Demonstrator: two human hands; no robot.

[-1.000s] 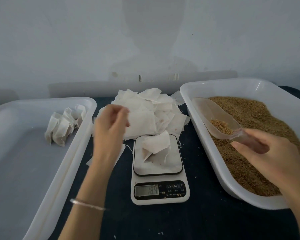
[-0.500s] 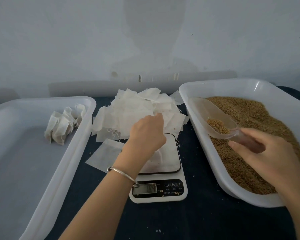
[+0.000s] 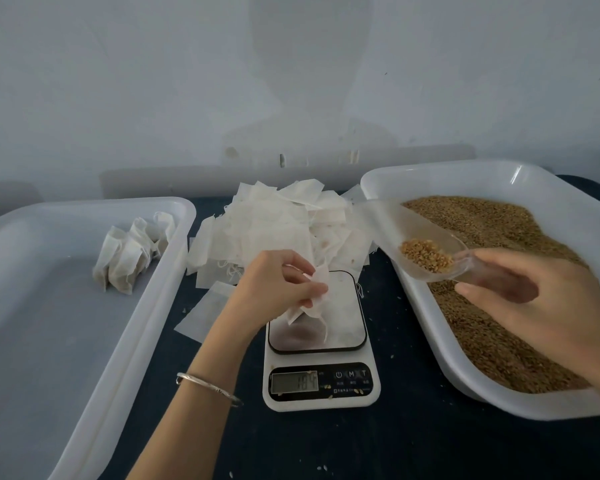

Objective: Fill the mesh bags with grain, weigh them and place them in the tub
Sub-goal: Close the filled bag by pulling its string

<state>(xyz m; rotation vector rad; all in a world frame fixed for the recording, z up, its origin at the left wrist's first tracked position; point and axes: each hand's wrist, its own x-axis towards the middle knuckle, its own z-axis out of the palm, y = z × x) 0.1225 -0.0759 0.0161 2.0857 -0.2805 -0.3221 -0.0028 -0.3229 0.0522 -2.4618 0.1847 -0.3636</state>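
Note:
My left hand pinches the top of a white mesh bag that stands on the platform of the white kitchen scale. The scale's display shows digits. My right hand grips the handle of a clear plastic scoop with a small heap of grain in it, held over the near-left rim of the grain tub. Brown grain fills that tub. A few filled bags lie at the back of the left tub.
A pile of flat empty mesh bags lies on the dark table behind the scale, and one loose bag lies left of it. A pale wall rises just behind the tubs. Stray grains dot the table near the scale.
My left hand swung from above the bag pile down to the scale and took hold of the bag's top. The scoop in my right hand stayed almost still.

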